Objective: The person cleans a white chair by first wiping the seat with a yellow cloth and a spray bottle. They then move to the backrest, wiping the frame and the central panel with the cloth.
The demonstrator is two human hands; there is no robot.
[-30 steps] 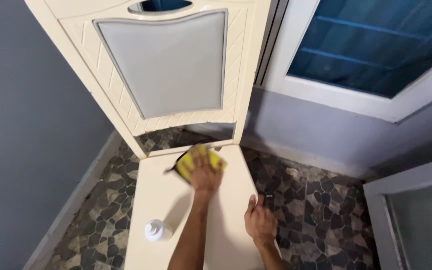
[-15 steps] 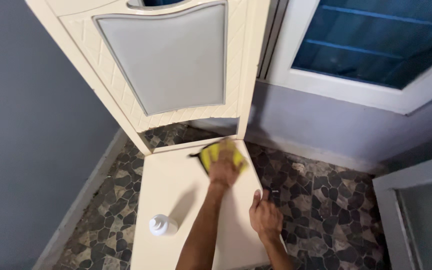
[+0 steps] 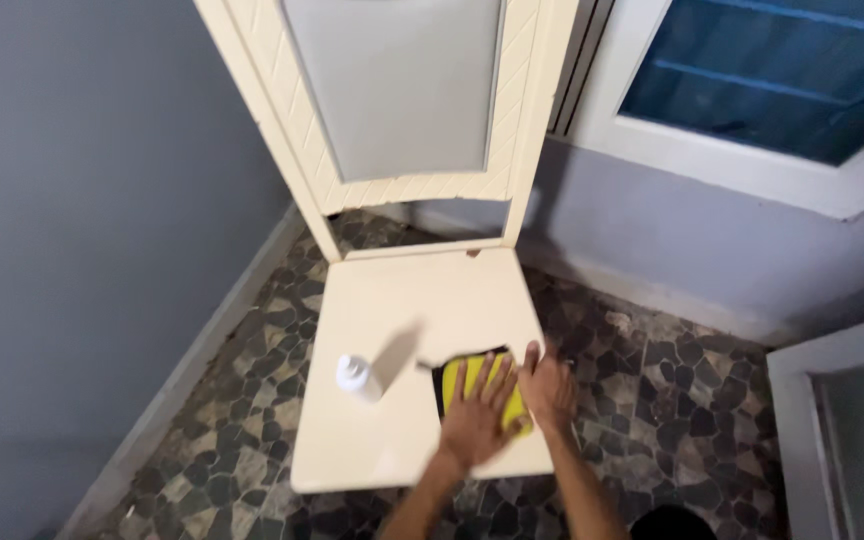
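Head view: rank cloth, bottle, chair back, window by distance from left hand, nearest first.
1. Cloth: yellow, pressed under the left hand on the seat's front right.
2. Bottle: white, standing on the seat, to the hand's left.
3. Chair back: upright at the seat's far edge.
4. Window: blue, in the wall beyond the chair, upper right.

Only 1 view here, worn on the person's head, looking steeply down and forward at a cream chair [image 3: 402, 330] that fills the frame's centre (close, about arm's reach). Both forearms enter from the bottom edge; stone floor [image 3: 652, 400] spreads lower right.
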